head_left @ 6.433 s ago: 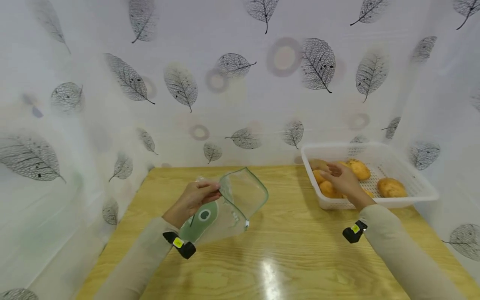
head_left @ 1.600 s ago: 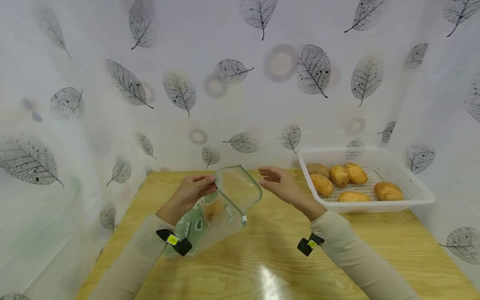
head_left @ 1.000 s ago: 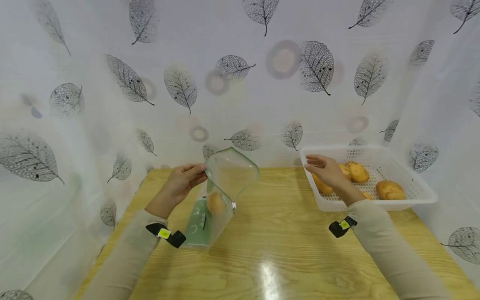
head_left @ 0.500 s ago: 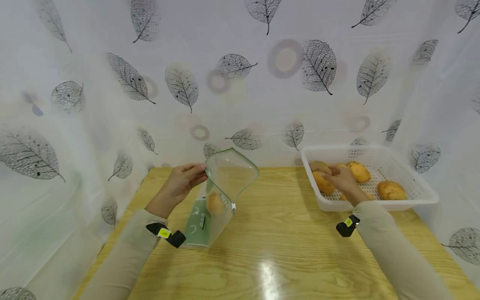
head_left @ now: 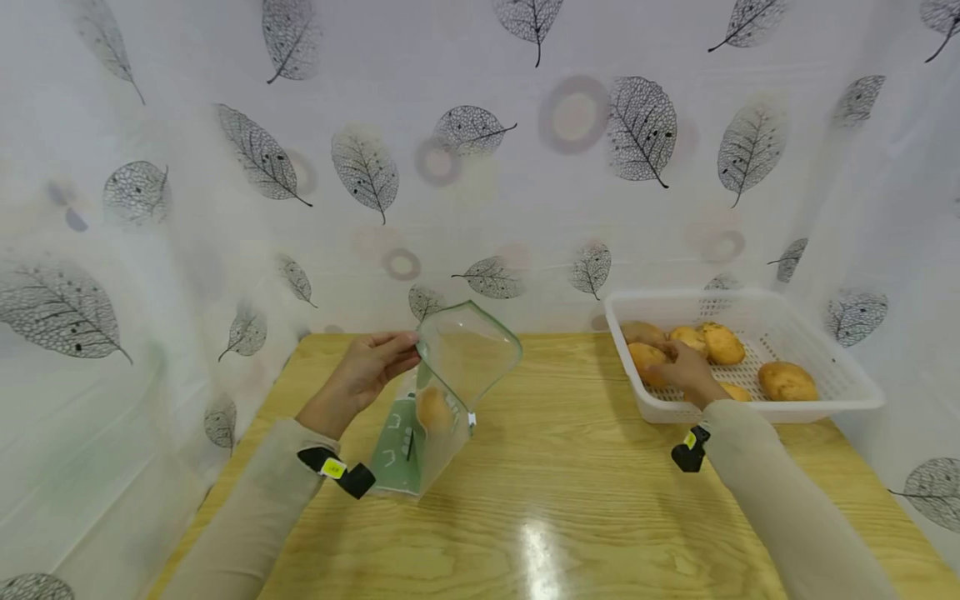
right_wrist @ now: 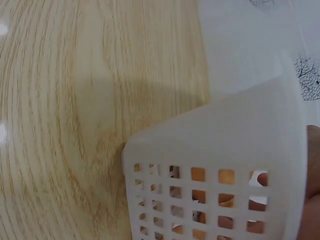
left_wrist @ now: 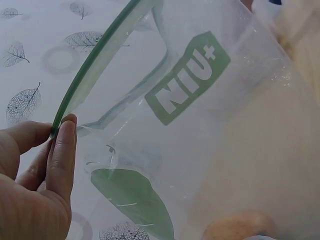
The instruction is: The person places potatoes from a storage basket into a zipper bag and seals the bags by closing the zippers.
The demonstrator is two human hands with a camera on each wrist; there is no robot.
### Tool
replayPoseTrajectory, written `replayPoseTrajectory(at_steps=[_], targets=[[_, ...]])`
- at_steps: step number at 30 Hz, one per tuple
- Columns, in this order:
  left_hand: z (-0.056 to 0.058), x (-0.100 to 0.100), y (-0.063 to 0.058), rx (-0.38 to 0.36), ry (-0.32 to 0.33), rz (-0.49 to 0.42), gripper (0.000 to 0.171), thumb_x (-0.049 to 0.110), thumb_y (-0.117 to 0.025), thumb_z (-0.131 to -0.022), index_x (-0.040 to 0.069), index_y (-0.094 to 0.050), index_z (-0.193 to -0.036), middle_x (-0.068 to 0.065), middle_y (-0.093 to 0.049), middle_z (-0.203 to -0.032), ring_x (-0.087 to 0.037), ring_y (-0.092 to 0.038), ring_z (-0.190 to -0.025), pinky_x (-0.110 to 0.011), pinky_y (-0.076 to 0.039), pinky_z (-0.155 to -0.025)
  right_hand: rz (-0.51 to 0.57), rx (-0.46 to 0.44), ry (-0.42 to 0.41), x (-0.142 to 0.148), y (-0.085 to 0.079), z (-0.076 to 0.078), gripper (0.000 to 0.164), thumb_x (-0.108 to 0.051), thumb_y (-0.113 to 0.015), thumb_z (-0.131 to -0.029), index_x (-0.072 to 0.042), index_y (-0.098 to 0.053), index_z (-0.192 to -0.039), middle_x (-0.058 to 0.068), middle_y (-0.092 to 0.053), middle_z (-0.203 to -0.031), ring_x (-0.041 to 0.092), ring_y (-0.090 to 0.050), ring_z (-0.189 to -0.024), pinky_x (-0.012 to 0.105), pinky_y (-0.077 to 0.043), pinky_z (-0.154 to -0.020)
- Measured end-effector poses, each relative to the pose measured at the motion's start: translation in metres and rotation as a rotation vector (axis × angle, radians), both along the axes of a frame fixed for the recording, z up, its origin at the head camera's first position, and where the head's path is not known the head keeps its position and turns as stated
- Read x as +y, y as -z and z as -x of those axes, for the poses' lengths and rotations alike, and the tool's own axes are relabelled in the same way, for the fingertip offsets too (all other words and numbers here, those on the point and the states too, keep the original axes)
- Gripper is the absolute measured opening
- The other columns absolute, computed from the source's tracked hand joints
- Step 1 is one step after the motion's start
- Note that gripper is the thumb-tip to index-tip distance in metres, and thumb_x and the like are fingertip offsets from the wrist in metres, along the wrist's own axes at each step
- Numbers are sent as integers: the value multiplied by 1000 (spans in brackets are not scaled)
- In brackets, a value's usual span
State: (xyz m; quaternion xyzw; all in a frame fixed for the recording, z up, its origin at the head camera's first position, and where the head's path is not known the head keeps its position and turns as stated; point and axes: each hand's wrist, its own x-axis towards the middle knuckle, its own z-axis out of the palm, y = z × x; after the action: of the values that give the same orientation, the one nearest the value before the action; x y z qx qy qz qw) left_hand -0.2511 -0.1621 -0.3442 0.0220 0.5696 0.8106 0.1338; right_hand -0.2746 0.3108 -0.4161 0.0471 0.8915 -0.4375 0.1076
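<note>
A clear zip bag point(head_left: 444, 442) with green print and a green-edged mouth hangs gaping from my left hand point(head_left: 366, 372). In the left wrist view, my thumb and fingertips point(left_wrist: 67, 121) pinch its green rim. One potato point(head_left: 432, 408) shows through the bag's wall. My right hand point(head_left: 686, 371) reaches into a white plastic basket point(head_left: 840, 367), its thumb and fingers curled at a yellow potato point(head_left: 648, 363) by the left wall. Several more potatoes point(head_left: 787, 381) lie around it. In the right wrist view, the basket's wall point(right_wrist: 215, 135) hides most of that hand.
The basket stands at the back right of a wooden table point(head_left: 570, 467). A white leaf-print curtain point(head_left: 480, 192) hangs behind the table and along both sides.
Over the last several seconds, a potato has come into the bag. My right hand has gone from beside the bag back into the basket. My left hand keeps its pinch, raised slightly.
</note>
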Motion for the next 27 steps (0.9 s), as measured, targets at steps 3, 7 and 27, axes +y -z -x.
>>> replayPoseTrajectory(at_steps=[3, 7, 27], targets=[[0, 1, 1, 5, 4, -1, 32, -2, -52, -97, 13, -75, -80, -2, -70, -79, -10, -69, -74, -19, -60, -74, 2, 4, 15, 4, 7, 4, 74, -20, -59, -95, 8, -16, -148, 35, -13, -152, 51, -19, -136, 62, -30, -111], [-1, 2, 2, 2, 7, -8, 33, -3, -51, -97, 13, -75, -80, -2, -70, -79, -10, -69, -74, -19, -60, -74, -8, 14, -9, 8, 14, 9, 75, -15, -60, -93, 10, -16, -148, 37, -13, -150, 53, -20, -135, 64, -29, -110], [-1, 7, 6, -14, 14, -15, 31, -3, -52, -96, 12, -74, -80, -2, -70, -79, -10, -69, -72, -20, -60, -73, -272, 81, -100, 6, 23, 16, 76, -11, -66, -85, 19, -23, -140, 42, -34, -136, 56, -37, -122, 66, -38, -101]])
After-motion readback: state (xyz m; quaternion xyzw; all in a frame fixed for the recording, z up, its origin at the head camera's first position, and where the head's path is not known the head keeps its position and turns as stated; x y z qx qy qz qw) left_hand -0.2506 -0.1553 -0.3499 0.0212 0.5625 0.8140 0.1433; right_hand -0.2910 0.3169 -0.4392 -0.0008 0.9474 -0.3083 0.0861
